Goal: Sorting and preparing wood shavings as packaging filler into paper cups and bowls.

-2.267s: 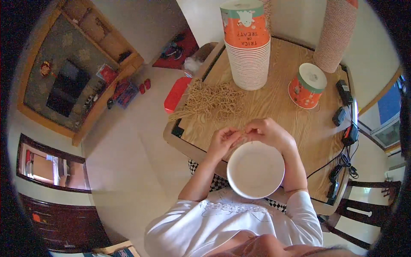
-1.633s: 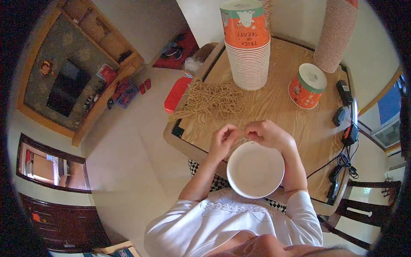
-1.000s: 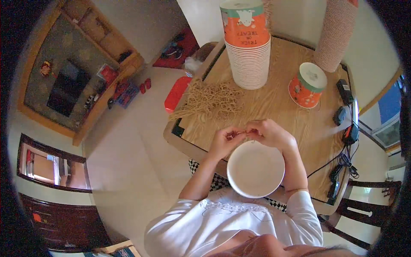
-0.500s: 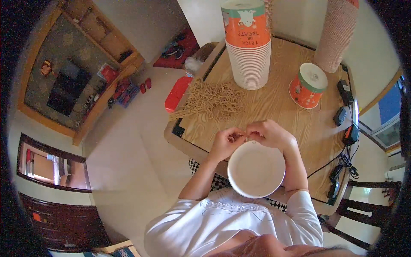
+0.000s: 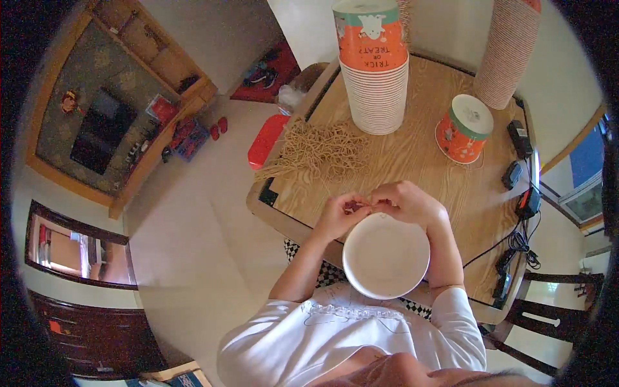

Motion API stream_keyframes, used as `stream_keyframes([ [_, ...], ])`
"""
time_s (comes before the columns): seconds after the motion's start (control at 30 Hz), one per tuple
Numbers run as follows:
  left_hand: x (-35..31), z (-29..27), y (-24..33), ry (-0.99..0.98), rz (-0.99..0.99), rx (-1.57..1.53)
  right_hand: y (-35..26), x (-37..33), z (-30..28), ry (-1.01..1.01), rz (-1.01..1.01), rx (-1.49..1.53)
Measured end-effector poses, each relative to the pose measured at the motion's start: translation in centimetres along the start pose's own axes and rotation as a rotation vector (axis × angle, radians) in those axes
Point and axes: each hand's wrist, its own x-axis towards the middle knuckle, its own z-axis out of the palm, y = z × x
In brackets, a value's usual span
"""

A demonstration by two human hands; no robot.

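Both hands pinch a thin tan string, probably, at the far rim of the white cup (image 5: 385, 255): left hand (image 5: 340, 216) and right hand (image 5: 405, 202) nearly touching (fingertips closed). One strung cup (image 5: 463, 128) stands finished; the string pile (image 5: 319, 149) and stack (image 5: 374, 68) remain

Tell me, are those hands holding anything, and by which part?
Both the left hand and the right hand pinch something small and thin between their fingertips, just above the white cup's rim. It is too small to identify.
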Motion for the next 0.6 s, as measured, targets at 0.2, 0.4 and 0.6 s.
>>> stream_keyframes([
  [0.2, 0.0, -0.1, 0.1, -0.014, 0.000, -0.124, -0.4, -0.2, -0.5, -0.019, 0.009, 0.063],
  [0.4, 0.2, 0.0, -0.1, 0.033, -0.015, -0.102, -0.2, -0.2, -0.4, -0.024, 0.021, 0.001],
  [0.6, 0.2, -0.1, -0.5, 0.071, 0.024, -0.064, -1.2, 0.0, -0.8, -0.064, 0.220, 0.008],
])
